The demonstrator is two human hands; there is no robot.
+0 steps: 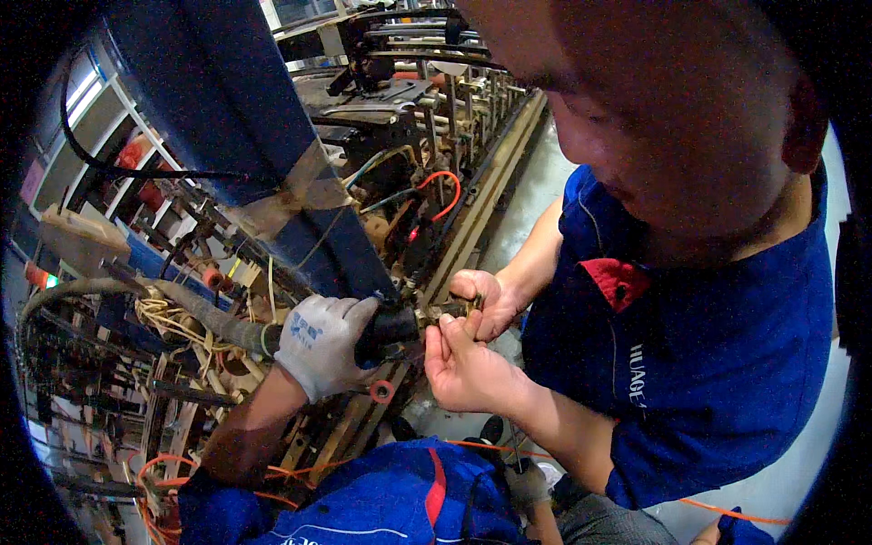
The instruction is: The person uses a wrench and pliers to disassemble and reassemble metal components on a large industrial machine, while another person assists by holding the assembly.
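Observation:
My left hand (pixel 322 345), in a pale grey work glove, is wrapped round a thick black tube (pixel 392 329). A co-worker's two bare hands (pixel 474 368) pinch a small metal fitting (pixel 434 314) at the tube's right end. A ribbed grey hose (pixel 218 320) runs in from the left as far as my glove. Low in the picture, my right hand (pixel 529 486) is closed in shadow, also gloved. From it rises a thin metal shaft (pixel 516 443), apparently a screwdriver's; its handle is hidden.
A blue machine column (pixel 232 118) stands just beyond my left hand. Cables and tied yellowish cords (pixel 168 313) crowd the left. Machine rails (pixel 495 204) stretch away at the back. The co-worker in a blue shirt (pixel 699 363) leans in from the right. Orange hose (pixel 536 452) lies low down.

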